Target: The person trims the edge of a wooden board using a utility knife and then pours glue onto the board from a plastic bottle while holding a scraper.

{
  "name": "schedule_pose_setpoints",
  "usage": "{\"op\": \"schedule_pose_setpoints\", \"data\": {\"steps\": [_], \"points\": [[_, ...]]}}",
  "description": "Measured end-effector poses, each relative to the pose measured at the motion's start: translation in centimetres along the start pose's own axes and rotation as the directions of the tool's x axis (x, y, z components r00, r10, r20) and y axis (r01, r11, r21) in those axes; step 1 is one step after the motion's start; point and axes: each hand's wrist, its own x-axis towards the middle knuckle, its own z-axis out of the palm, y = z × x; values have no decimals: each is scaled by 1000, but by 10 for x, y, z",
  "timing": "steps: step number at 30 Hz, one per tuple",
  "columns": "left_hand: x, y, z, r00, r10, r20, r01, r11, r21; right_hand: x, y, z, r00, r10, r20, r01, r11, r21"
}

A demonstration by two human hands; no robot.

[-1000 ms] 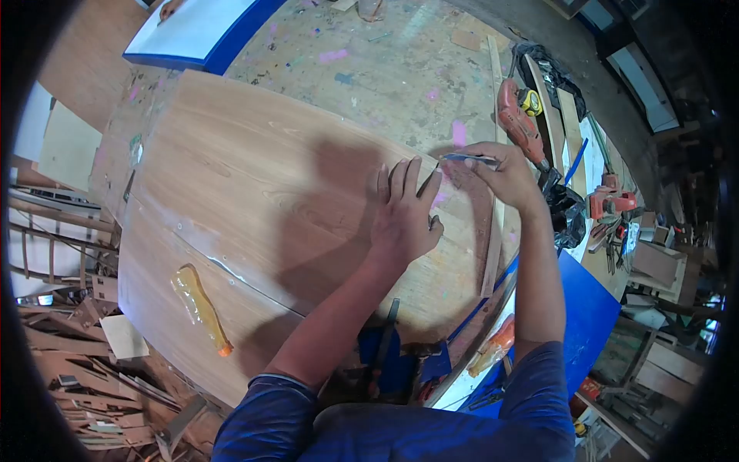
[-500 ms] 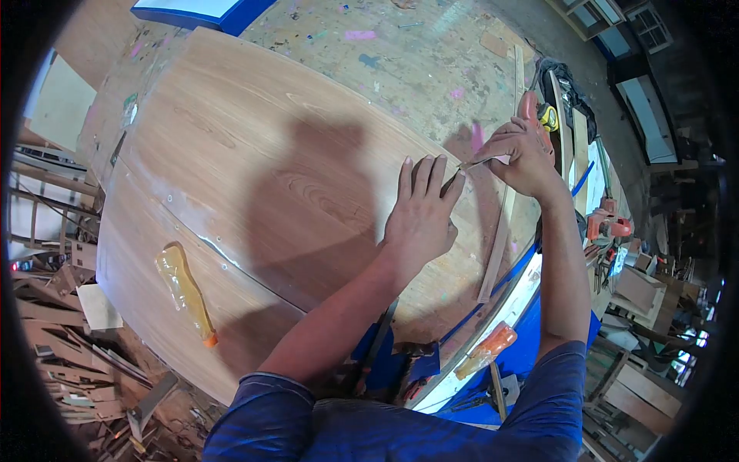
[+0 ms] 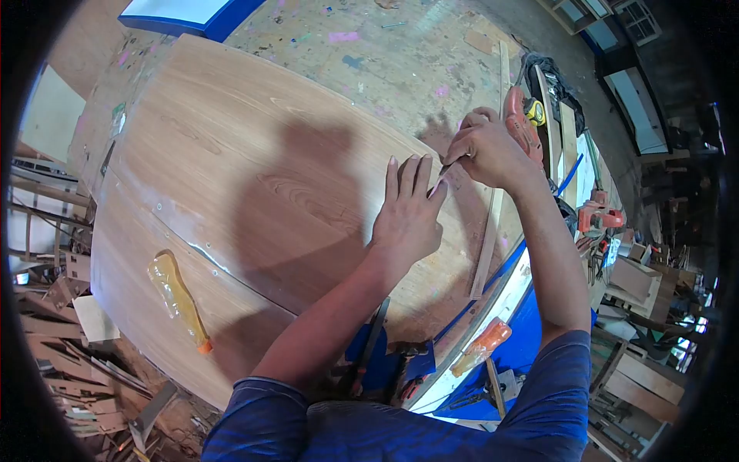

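Note:
My left hand (image 3: 408, 212) lies flat on a wood-grain panel (image 3: 231, 138), fingers spread and pointing toward its far edge. Closed around a thin, narrow tool (image 3: 444, 172), my right hand (image 3: 483, 150) is just right of my left fingertips at the panel's right edge. The tool's tip points down at that edge, close to my left index finger; most of the tool is hidden in my fist. On the panel's near left part lies a yellow glue bottle (image 3: 178, 299) with an orange cap.
A red power tool (image 3: 522, 127) and a yellow tape measure (image 3: 534, 112) lie at the right, near wood strips. Another red tool (image 3: 600, 215) sits farther right. A second bottle (image 3: 483, 346) lies at the near edge. A blue-edged white panel (image 3: 185, 14) is at the far left.
My right hand has turned over the tool, its fingers wrapping it more steeply, and has come in closer to my left hand. My left hand stays flat on the panel. The view has shifted.

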Motion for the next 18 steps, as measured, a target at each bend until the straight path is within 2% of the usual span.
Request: {"op": "schedule_pose_setpoints", "data": {"steps": [7, 10, 13, 18], "points": [[0, 0, -2, 997, -6, -75, -7, 986, -169, 3, 0, -9, 996, 69, 62, -68, 997, -25], [1, -1, -1, 991, -12, -131, -21, 970, -244, 6, -6, 2, 995, 8, 100, -6, 1000, -20], [0, -2, -2, 992, -22, -126, -12, 965, -261, 5, -2, 1, 994, 75, 83, -79, 996, 52], [0, -1, 1, 984, -19, -179, -38, 951, -308, 2, -10, 0, 999, 20, 50, -20, 1000, 0]]}}
